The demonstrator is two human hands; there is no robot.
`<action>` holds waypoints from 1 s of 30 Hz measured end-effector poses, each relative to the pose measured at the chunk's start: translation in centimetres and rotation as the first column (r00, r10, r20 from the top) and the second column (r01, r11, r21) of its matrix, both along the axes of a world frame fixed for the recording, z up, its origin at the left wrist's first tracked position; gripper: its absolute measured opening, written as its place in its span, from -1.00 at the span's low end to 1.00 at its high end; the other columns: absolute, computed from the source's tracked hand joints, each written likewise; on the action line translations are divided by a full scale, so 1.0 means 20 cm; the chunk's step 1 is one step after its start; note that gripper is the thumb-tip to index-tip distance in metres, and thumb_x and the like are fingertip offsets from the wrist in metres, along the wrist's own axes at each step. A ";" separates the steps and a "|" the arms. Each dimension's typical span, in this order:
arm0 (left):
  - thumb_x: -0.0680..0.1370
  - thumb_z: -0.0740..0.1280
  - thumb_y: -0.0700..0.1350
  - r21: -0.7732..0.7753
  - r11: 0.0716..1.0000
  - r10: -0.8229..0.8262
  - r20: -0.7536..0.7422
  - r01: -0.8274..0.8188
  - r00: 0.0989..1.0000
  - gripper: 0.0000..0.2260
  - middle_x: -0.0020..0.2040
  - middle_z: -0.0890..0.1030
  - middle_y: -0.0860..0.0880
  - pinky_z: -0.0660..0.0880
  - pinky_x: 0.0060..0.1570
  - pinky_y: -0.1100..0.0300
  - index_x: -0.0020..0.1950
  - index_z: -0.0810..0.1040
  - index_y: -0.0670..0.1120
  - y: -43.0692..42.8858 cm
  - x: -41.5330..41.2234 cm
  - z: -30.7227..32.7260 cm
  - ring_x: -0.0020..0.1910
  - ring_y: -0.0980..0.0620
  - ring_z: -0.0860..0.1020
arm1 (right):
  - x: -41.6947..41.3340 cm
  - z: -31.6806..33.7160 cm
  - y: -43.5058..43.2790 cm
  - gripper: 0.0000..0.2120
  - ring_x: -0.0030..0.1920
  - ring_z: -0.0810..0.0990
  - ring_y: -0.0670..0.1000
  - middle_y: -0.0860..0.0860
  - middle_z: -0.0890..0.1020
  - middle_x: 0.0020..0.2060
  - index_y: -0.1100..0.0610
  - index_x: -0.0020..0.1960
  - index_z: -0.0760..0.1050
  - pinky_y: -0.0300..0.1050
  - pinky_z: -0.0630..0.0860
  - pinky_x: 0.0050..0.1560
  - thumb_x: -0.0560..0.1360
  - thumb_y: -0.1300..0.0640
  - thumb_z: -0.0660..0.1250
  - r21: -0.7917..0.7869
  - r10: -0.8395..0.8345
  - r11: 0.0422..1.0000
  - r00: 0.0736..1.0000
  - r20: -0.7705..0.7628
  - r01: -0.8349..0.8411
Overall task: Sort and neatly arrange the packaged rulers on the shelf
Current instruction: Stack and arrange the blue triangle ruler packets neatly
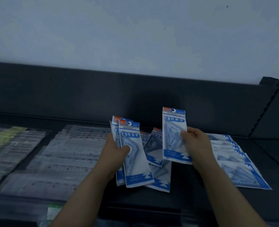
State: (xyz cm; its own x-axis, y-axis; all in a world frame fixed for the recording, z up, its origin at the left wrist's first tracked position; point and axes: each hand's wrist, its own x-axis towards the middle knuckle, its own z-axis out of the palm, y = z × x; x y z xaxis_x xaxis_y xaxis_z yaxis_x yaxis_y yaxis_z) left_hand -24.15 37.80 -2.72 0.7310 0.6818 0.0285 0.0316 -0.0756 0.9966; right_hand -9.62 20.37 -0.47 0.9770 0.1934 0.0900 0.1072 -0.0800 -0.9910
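My left hand (115, 151) grips a small stack of blue-and-white packaged geometric rulers (135, 163), thumb across the front pack, held upright above the dark shelf (192, 185). My right hand (195, 145) pinches a single matching ruler pack (172, 138) by its right edge, raised a little higher. Between the hands, loose ruler packs (155, 154) lie overlapping on the shelf. A fanned row of the same packs (233, 161) lies flat to the right of my right hand.
Clear sleeves of long straight rulers (66, 154) cover the shelf's middle left, and packs with yellow-green labels (2, 141) lie at the far left. A dark back panel (135, 95) rises behind, with a slotted upright (265, 110) at the right.
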 end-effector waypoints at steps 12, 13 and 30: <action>0.43 0.47 -0.28 -0.107 0.994 -0.021 -0.008 0.020 1.000 -0.54 0.12 0.62 -0.10 0.60 -0.01 -0.01 0.26 0.40 -0.10 0.02 0.05 -0.08 0.02 -0.06 0.63 | -0.09 -0.13 0.13 -0.76 -0.10 0.61 -0.02 -0.03 0.62 -0.12 0.16 -0.06 0.54 -0.08 0.55 -0.11 0.43 0.00 0.44 -0.423 0.197 0.896 0.975 0.101 -0.138; 0.44 0.46 -0.28 -0.103 0.995 -0.013 -0.024 0.010 1.000 -0.54 0.13 0.61 -0.11 0.59 -0.01 0.00 0.28 0.39 -0.10 0.04 0.05 -0.08 0.03 -0.06 0.62 | -0.07 -0.13 0.11 -0.74 -0.09 0.58 -0.01 -0.02 0.59 -0.09 0.17 -0.02 0.51 -0.10 0.52 -0.11 0.46 -0.01 0.41 -0.494 0.173 0.866 0.975 0.141 -0.082; 0.46 0.39 -0.35 -0.237 0.970 -0.074 -0.096 0.050 0.993 -0.62 0.11 0.61 -0.18 0.58 -0.01 0.00 0.25 0.42 -0.17 0.01 0.10 -0.10 0.02 -0.14 0.61 | 0.05 -0.16 0.17 -0.84 -0.14 0.60 0.04 0.07 0.63 -0.07 0.13 0.02 0.49 0.03 0.59 -0.09 0.46 0.15 0.38 -0.385 0.053 0.923 0.996 0.065 -0.024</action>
State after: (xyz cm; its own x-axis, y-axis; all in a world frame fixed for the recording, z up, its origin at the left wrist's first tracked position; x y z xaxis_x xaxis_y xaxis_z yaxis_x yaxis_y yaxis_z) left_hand -22.12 37.92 -4.80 0.7626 0.6136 -0.2048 0.1385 0.1544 0.9783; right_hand -8.71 23.69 -3.70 0.9616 0.2648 0.0717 0.1882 -0.4466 -0.8747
